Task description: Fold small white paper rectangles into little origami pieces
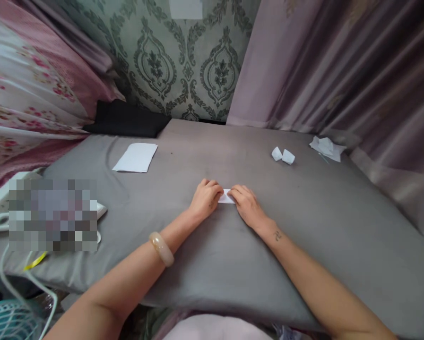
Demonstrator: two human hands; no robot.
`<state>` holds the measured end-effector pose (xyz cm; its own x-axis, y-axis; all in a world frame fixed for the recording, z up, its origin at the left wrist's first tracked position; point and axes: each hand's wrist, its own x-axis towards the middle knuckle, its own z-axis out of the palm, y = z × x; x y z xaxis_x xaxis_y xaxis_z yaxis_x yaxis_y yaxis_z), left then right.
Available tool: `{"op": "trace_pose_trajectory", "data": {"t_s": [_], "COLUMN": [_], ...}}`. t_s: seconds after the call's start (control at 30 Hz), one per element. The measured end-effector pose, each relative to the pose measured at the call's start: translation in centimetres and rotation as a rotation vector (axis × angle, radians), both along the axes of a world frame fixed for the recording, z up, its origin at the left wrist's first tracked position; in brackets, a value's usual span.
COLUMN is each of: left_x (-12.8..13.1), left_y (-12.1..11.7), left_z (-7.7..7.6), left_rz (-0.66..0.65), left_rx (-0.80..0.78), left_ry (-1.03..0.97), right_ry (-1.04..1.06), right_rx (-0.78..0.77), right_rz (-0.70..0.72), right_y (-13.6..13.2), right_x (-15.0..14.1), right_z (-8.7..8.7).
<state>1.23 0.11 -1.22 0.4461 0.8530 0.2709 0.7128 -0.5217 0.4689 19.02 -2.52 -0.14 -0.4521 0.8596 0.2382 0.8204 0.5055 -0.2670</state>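
Small folded white paper (226, 197) lying flat on grey mattress (212, 255), between left hand (206, 199) and right hand (249, 205). Both hands close together, fingers curled down, fingertips pressing paper's ends. Pale bangle (161, 249) on left wrist. Farther out: white paper sheet (135, 157) ahead left, two small paper folds (282, 155) ahead right, crumpled paper scraps (327, 148) beyond those.

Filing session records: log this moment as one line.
left hand: on folded white paper | right hand: on same paper | nearby: white paper sheet, two folded paper pieces
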Motion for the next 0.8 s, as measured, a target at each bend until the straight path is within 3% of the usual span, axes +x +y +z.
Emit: {"op": "trace_pose_trajectory", "data": {"t_s": [0.3,0.47,0.8], "left_x": [-2.9,-3.4,-3.1], "left_y": [1.0,0.5,-0.2], "left_z": [0.8,0.8,1.3], "left_rz": [-0.244,-0.252,-0.213], "left_rx": [0.009,0.004,-0.016], "left_ry": [0.101,0.12,0.15], "right_ry": [-0.29,-0.322,-0.323], "right_rx": [0.045,0.053,-0.024], "right_rz": [-0.137,-0.22,-0.198], "right_y": [-4.0,-5.0,-5.6], "right_x": [-2.8,-4.2,-4.1], "right_z": [2.0,1.6,2.0]}}
